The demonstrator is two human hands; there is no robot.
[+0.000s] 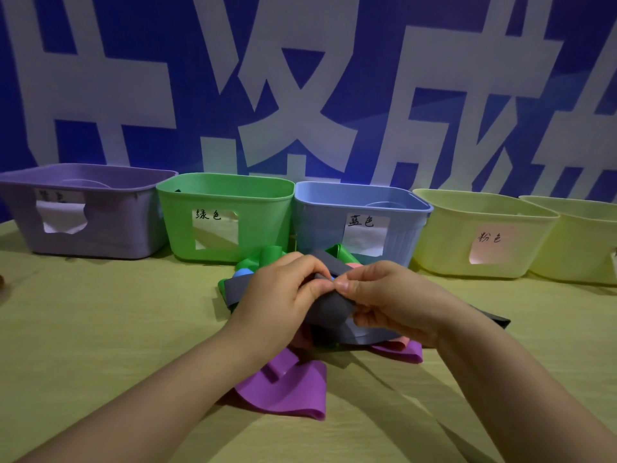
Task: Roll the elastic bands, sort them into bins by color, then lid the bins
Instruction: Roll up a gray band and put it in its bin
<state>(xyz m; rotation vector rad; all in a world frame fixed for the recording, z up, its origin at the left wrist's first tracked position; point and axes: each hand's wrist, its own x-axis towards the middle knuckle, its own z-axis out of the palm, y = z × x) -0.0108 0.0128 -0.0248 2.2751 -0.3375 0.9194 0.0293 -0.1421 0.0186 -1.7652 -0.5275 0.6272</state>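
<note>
A dark grey elastic band (330, 312) is held over a pile of bands in the middle of the table. My left hand (280, 292) and my right hand (390, 295) both pinch its upper edge, thumbs touching. Below lie a purple band (283, 389), a pink band (397, 345), a green band (267, 257) and a bit of blue band (245, 273). Along the back stands a row of bins with paper labels: purple bin (110, 225), green bin (260, 222), blue bin (320, 222), yellow bin (444, 238) and a second yellow bin (584, 248).
The table (100, 329) wears a yellow-green cloth. A blue wall with large white characters rises right behind the bins. No lids are in sight. The grey band's tail (497, 320) trails to the right on the cloth.
</note>
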